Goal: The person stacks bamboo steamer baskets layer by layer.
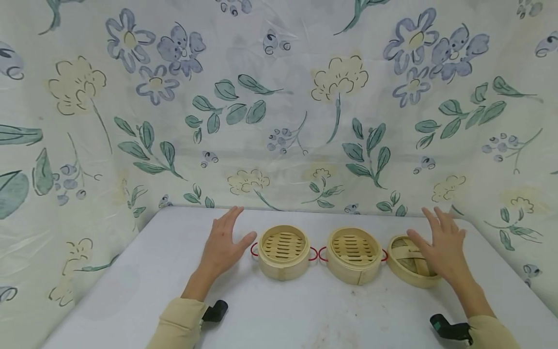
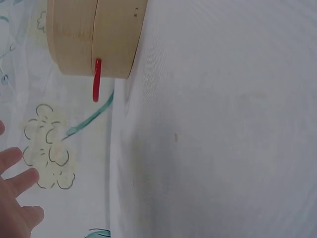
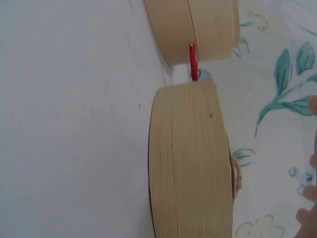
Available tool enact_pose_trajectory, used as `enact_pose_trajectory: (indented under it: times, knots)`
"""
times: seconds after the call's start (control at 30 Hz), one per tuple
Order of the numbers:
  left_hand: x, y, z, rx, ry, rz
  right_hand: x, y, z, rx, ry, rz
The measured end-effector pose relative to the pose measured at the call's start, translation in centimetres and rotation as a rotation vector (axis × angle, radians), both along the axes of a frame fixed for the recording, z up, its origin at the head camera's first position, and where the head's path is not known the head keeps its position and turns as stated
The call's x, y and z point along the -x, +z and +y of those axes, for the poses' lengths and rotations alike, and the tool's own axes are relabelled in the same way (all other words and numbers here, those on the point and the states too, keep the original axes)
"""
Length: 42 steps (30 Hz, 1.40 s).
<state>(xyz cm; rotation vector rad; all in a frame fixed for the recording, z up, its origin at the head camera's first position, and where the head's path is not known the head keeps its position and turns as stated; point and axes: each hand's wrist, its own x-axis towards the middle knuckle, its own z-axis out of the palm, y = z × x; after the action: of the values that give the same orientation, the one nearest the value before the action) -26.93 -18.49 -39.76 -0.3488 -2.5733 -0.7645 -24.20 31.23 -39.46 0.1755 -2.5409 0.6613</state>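
Two round bamboo steamer baskets with slatted bottoms and red side handles stand side by side: a left steamer basket (image 1: 283, 269) and a middle steamer basket (image 1: 352, 274). To their right lies a bamboo steamer lid (image 1: 410, 277) with a woven top and a crossing strap. My left hand (image 1: 223, 247) is raised just left of the left basket, fingers spread, holding nothing. Above the lid's right side hovers my right hand (image 1: 446, 249), its fingers spread, hiding part of the lid. In the right wrist view the lid (image 3: 190, 158) shows edge-on, apart from the fingertips.
A white-covered table (image 1: 122, 291) carries the baskets and lid. Behind it hangs a floral cloth (image 1: 287, 189) along the table's back edge. Black wrist cameras (image 1: 215, 311) sit at both sleeves. Small dark specks mark the tabletop in front of the middle basket.
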Motion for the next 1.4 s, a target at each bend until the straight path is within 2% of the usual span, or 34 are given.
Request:
enact_pose_trajectory:
  times: [0.17, 0.5, 0.7, 0.83, 1.1, 1.4]
  knots:
    - [-0.2, 0.1, 0.3, 0.006, -0.013, -0.047, 0.2, 0.0, -1.2, -0.006, 0.041, -0.007]
    - [-0.3, 0.1, 0.9, 0.014, -0.047, -0.096, 0.2, -0.2, -4.1, 0.072, 0.129, -0.022]
    - [-0.6, 0.0, 1.6, 0.006, -0.062, -0.146, 0.0, -0.8, -5.2, 0.11, 0.183, -0.089]
    - [-0.6, -0.2, 1.9, 0.007, -0.07, -0.19, 0.0, -1.1, -6.1, 0.086, 0.206, -0.121]
    - [-1.2, -0.4, 2.5, -0.005, -0.151, -0.32, 0.0, -2.2, -7.7, 0.053, 0.275, -0.199]
    - [-1.1, -0.8, 3.1, 0.043, -0.216, -0.366, -0.3, -2.5, -8.1, 0.046, 0.317, -0.219]
